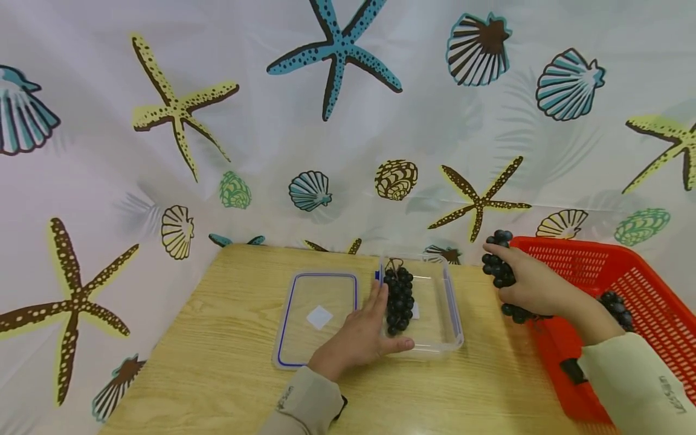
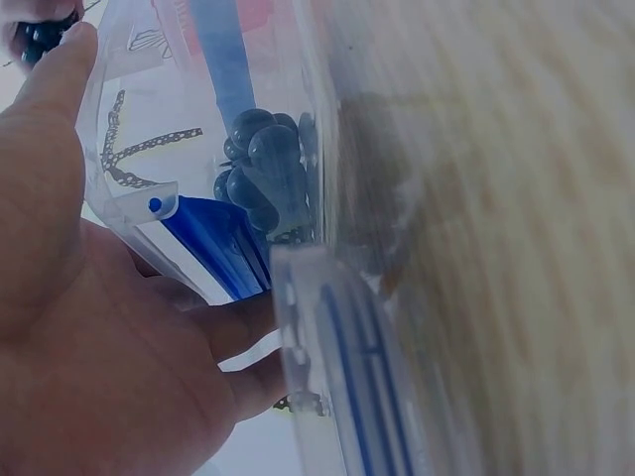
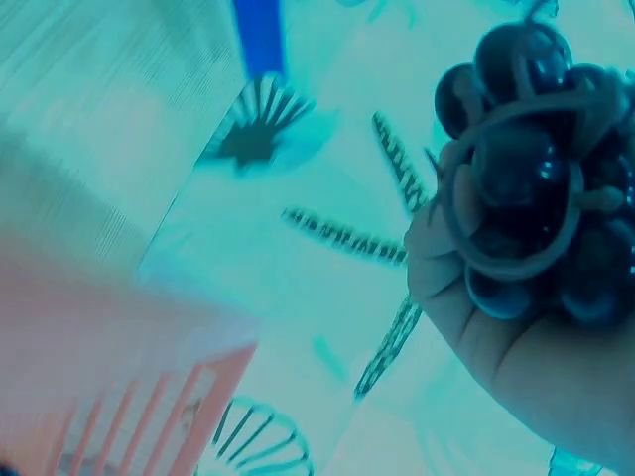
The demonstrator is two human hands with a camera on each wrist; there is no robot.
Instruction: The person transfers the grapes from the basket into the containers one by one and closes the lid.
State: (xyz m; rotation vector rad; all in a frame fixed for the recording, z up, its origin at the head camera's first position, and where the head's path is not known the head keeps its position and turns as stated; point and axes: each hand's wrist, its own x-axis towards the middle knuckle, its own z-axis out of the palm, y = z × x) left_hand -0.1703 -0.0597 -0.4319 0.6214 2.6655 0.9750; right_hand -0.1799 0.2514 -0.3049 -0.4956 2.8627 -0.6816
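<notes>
Black grapes [image 1: 497, 270] are hanging in the grip of my right hand [image 1: 531, 282], between the red basket [image 1: 582, 258] and the clear container [image 1: 454, 302], whose side my straight-fingered left hand [image 1: 361, 332] is touching. I'm judging that squeezing too hard could be popping some off their curled stem [image 3: 508, 268]; their long axis is running near to far, stem end pointing back toward my wrist.

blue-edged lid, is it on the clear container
No, the blue-edged lid lies on the table beside the clear container, whose open top shows a bunch of grapes inside.
</notes>
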